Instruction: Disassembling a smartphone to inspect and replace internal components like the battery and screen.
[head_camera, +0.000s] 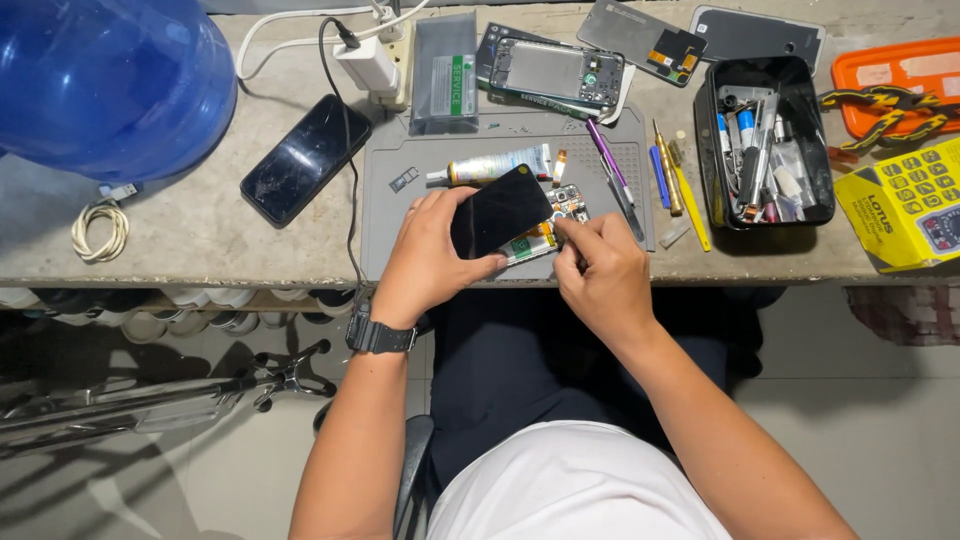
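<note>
My left hand (432, 252) grips a black phone screen panel (498, 211), tilted up off an opened phone body (548, 222) whose circuit board shows beneath. My right hand (602, 268) pinches at the edge of the phone body, fingertips touching the seam between panel and body. Both rest over a grey work mat (400, 225) at the table's near edge. A black watch (380, 335) is on my left wrist.
On the mat lie a glue tube (495, 165), a purple tool (608, 162) and yellow tools (680, 185). A black tool tray (765, 140) stands right, a yellow box (905, 205) beyond. A charging phone (305, 158), blue water jug (110, 80) and opened phone (550, 70) sit behind.
</note>
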